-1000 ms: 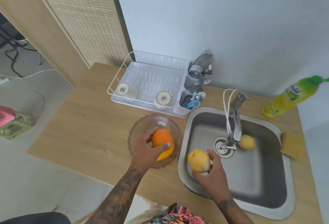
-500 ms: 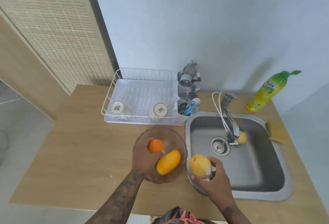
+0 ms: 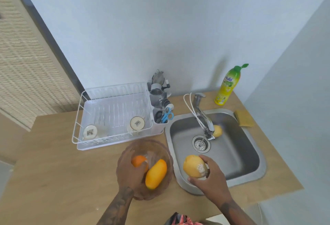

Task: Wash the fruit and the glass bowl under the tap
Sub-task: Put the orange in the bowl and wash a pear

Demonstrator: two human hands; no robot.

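Two hands are busy, each on a piece of fruit. The right hand (image 3: 212, 176) curls its fingers and thumb around a yellow pear-like fruit (image 3: 193, 166), holding it above the near left corner of the sink (image 3: 250, 176); a pale, whitish patch shows on the fruit's skin beside the fingers. The left hand (image 3: 131, 171) reaches down into the glass bowl (image 3: 160, 148), its fingers wrapped over an orange (image 3: 137, 160) that sits at the bowl's far left. A yellow mango (image 3: 156, 173) lies in the bowl just right of that hand, touching the orange.

The bowl stands on the wooden counter (image 3: 53, 171), just left of the sink. In the basin, another yellow fruit (image 3: 218, 131) rests at the far side, right behind the spout of the tap (image 3: 203, 117), and a thin stream of water falls onto the drain (image 3: 200, 143).

Farther left, a white dish rack (image 3: 114, 115) holds two upturned cups, with a cutlery holder and blue-handled scissors (image 3: 167, 115) at its right end. At the far right stand a yellow soap bottle (image 3: 226, 87) and, nearer, a sponge (image 3: 243, 120) at the sink's edge.
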